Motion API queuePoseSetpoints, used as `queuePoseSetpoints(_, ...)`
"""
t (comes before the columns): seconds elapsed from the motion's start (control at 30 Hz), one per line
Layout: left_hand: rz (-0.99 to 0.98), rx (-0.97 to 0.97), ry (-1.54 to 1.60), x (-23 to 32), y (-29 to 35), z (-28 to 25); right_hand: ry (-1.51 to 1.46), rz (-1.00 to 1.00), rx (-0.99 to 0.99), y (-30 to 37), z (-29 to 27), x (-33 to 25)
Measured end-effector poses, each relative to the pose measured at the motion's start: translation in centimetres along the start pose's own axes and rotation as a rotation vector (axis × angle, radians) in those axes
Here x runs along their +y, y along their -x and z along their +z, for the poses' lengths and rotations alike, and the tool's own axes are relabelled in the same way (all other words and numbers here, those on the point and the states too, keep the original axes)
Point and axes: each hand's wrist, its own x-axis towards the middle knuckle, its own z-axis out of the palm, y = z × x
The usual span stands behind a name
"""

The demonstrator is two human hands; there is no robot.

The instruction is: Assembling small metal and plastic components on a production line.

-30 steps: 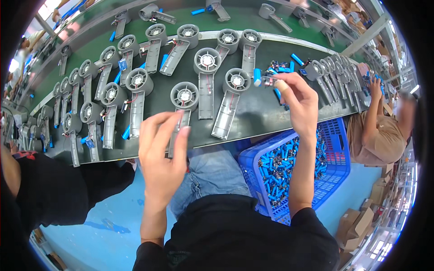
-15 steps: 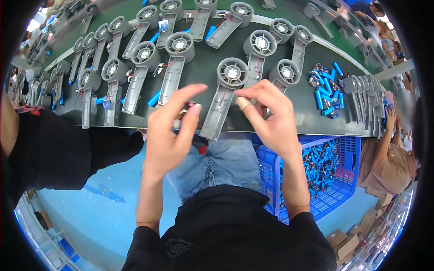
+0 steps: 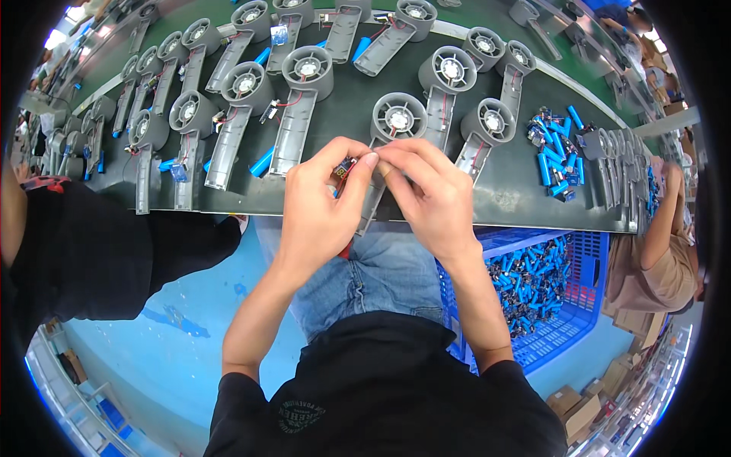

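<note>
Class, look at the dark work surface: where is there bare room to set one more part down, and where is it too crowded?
Bare room: the strip along the near edge of the dark work surface, between the right hand and the pile of blue cells. A smaller patch lies left of the left hand. Crowded: the rows of grey fan housings beyond.

Person seen from above: black short-sleeved shirt with a small pale round emblem on the chest, blue denim jeans, forearms and both hands bare.
</note>
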Motion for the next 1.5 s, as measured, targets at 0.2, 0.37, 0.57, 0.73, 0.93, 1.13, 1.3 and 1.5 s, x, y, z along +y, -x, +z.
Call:
queuePoseSetpoints(0.2, -0.127, -0.088, 0.132, 0.3, 0.6, -1.5, 0.060, 0.025, 0.045, 0.1, -0.3, -0.3)
queuePoseSetpoints(0.37, 0.116, -0.066, 0.000, -1.4, 1.2, -0.8, 0.148, 0.046, 0.079, 0.2, -0.1, -0.5)
queuePoseSetpoints(0.57, 0.105, 0.007, 0.082, -1.9, 1.6, 0.3, 0.038, 0.057, 0.070, 0.2, -0.1, -0.5)
queuePoseSetpoints(0.73, 0.060, 0.026, 0.214, -2.2, 1.6, 0.7, -0.067, 0.135, 0.051, 0.1, 0.0, -0.7)
queuePoseSetpoints(0.93, 0.381, 0.103, -0.313, -0.5, 0.4, -0.7, -0.099, 0.179, 0.037, 0.0, -0.6, -0.7)
queuePoseSetpoints(1.13, 0.288, 0.005, -0.393, -0.4, -0.3, -1.8, -0.086, 0.147, -0.020, -0.2, -1.1, -0.5)
queuePoseSetpoints(1.3, 0.438, -0.008, -0.433, -1.2, -0.6, -1.2, -0.086, 0.136, -0.012, -0.4, -1.0, -0.5)
queuePoseSetpoints(1.5, 0.245, 0.106, -0.238, -0.8, 0.5, -1.1, -0.090, 0.137, -0.020, -0.5, -1.2, -0.5)
